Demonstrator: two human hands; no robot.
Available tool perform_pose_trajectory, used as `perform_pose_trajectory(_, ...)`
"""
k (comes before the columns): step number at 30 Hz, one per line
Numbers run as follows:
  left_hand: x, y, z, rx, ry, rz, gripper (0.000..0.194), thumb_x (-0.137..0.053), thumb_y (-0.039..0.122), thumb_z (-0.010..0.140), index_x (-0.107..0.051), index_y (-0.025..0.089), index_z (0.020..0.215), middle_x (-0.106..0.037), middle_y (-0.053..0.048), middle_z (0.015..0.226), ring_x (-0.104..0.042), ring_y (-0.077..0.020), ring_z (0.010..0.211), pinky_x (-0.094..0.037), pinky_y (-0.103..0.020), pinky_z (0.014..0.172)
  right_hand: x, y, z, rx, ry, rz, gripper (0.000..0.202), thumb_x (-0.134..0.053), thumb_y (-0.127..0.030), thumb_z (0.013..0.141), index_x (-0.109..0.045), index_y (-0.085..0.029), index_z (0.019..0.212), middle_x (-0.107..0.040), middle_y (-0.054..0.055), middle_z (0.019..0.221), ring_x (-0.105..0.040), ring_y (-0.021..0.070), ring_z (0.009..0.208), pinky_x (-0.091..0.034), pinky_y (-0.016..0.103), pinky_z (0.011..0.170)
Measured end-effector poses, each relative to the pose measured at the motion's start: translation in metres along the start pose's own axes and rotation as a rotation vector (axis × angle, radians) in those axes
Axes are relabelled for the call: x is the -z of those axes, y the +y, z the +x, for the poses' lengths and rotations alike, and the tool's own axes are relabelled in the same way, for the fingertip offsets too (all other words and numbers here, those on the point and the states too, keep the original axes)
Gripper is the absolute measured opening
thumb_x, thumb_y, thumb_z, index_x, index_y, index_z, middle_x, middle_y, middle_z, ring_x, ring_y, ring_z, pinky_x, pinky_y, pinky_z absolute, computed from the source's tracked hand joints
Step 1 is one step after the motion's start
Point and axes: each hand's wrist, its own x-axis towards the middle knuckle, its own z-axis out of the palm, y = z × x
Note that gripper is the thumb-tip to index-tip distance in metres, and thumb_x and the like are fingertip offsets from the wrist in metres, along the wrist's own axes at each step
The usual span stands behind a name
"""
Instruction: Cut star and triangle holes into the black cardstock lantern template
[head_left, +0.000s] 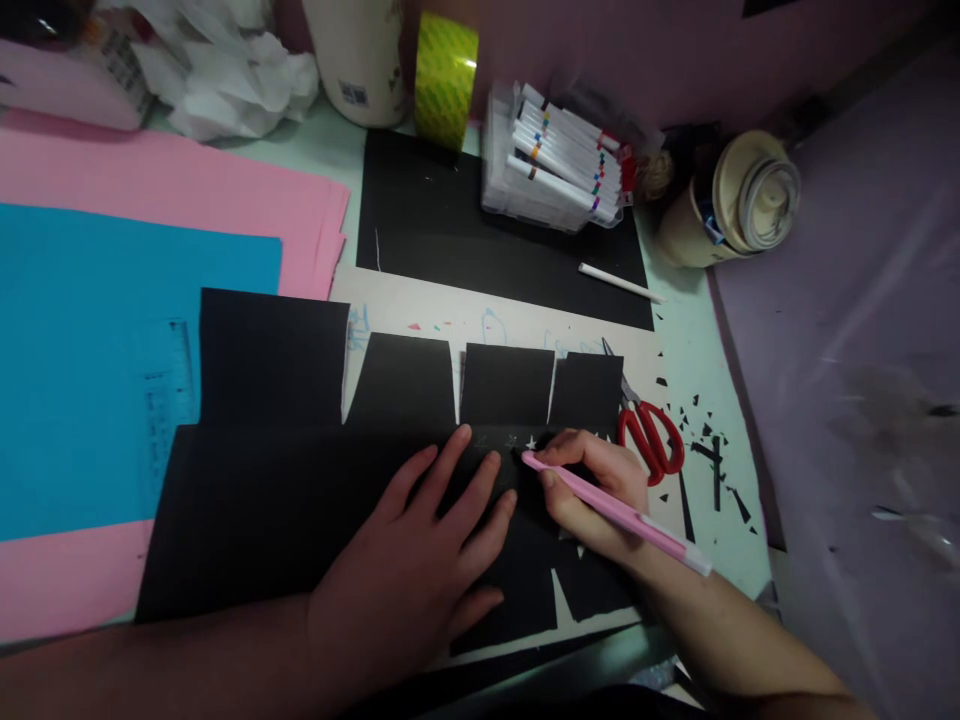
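Observation:
My right hand grips a slim pink pen-shaped craft knife, its tip down on a sheet of black card. Close to the tip, the card bears a small white star-shaped opening and faint star outlines. My left hand lies flat on the card with fingers spread, just left of the tip. Slits divide the card's far edge into several flaps. Red-handled scissors lie beside my right hand, partly against the card.
Black scraps litter the table at right. Behind lie another black sheet, a white stick, a box of markers, yellow tape and a lidded cup. Blue paper, pink paper and a clear ruler are left.

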Motion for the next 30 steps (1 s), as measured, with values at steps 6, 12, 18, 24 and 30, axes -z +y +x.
perform_pose_trajectory(6, -0.0014, -0.0003, -0.0005, -0.001, -0.004, -0.002, 0.061, -0.055, 0.065, 0.087, -0.058, 0.025, 0.134, -0.048, -0.011, 0.149, -0.029, -0.0417, 0.144, -0.022, -0.051, 0.111, -0.0011, 0.0017, 0.0, 0.019, 0.0, -0.012, 0.009, -0.065, -0.015, 0.08, -0.064, -0.021, 0.087, -0.069, 0.001, 0.077, -0.064, 0.0148, 0.064, -0.05, 0.027, 0.058)
perform_pose_trajectory(12, -0.0016, 0.0001, -0.0017, -0.004, 0.007, -0.005, 0.061, -0.055, 0.065, 0.087, -0.058, 0.025, 0.134, -0.049, -0.011, 0.149, -0.03, -0.0415, 0.143, -0.022, -0.051, 0.11, -0.0018, 0.0012, 0.0011, 0.025, 0.002, -0.021, 0.009, -0.066, -0.014, 0.08, -0.065, -0.021, 0.086, -0.07, 0.001, 0.077, -0.065, 0.0143, 0.064, -0.05, 0.027, 0.059)
perform_pose_trajectory(18, -0.0007, 0.0004, -0.0007, -0.002, -0.001, -0.005, 0.061, -0.054, 0.063, 0.088, -0.058, 0.025, 0.134, -0.048, -0.011, 0.149, -0.03, -0.0417, 0.143, -0.022, -0.052, 0.11, -0.0013, -0.0014, 0.0032, 0.026, -0.003, -0.008, 0.007, -0.065, -0.015, 0.081, -0.065, -0.02, 0.085, -0.07, 0.002, 0.076, -0.065, 0.0142, 0.063, -0.05, 0.027, 0.057)
perform_pose_trajectory(24, -0.0015, 0.0, -0.001, -0.001, 0.009, -0.009, 0.06, -0.055, 0.064, 0.088, -0.059, 0.025, 0.133, -0.049, -0.012, 0.149, -0.029, -0.0421, 0.143, -0.023, -0.052, 0.11, -0.002, -0.0015, 0.0027, 0.006, 0.002, -0.012, 0.007, -0.066, -0.015, 0.08, -0.065, -0.02, 0.085, -0.07, 0.001, 0.075, -0.065, 0.0136, 0.063, -0.049, 0.026, 0.058)
perform_pose_trajectory(30, -0.002, 0.0001, -0.0015, -0.001, 0.013, -0.008, 0.061, -0.056, 0.064, 0.087, -0.059, 0.024, 0.133, -0.049, -0.012, 0.149, -0.03, -0.0424, 0.143, -0.022, -0.052, 0.11, -0.0021, -0.0052, 0.0045, -0.045, 0.006, -0.033, 0.004, -0.065, -0.016, 0.08, -0.065, -0.02, 0.081, -0.068, 0.0, 0.07, -0.062, 0.0129, 0.059, -0.047, 0.025, 0.055)
